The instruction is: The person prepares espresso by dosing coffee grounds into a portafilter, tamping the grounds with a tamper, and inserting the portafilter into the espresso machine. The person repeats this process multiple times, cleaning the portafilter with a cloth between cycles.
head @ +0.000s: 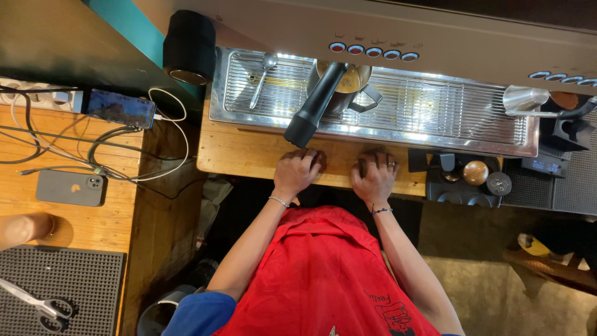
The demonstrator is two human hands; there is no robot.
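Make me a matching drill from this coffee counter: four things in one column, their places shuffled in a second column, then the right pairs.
Things:
1. spoon
2. scissors
3. grey phone
4. left hand

Places:
A. on the black ridged mat at the lower left
B. on the wooden counter edge, just below the portafilter handle
C. on the steel drip tray, left of the metal jug
D. face down on the wooden side table, below the cables

Pairs: 1-C, 2-A, 3-D, 4-B
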